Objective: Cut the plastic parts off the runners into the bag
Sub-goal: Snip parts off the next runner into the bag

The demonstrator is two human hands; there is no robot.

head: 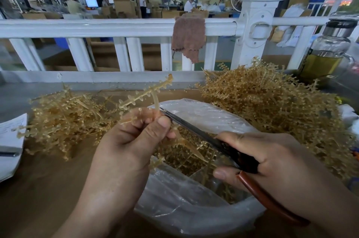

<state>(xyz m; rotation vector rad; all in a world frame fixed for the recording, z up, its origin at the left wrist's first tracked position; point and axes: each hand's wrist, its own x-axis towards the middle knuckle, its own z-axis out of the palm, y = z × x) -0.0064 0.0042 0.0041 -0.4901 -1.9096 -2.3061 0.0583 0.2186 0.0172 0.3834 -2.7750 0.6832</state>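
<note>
Centre frame, the left hand [132, 140] pinches a tan runner [156, 102] by its stem, thumb against curled fingers. The right hand [272, 160] wraps the handles of black snips [186, 124], blade tip at that stem, above the open plastic bag [194, 212] at lower centre.

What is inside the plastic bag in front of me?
Small amber plastic parts lie heaped in the bag. Its bottom is hidden under them; the left hand and right hand cover part of the opening.
</note>
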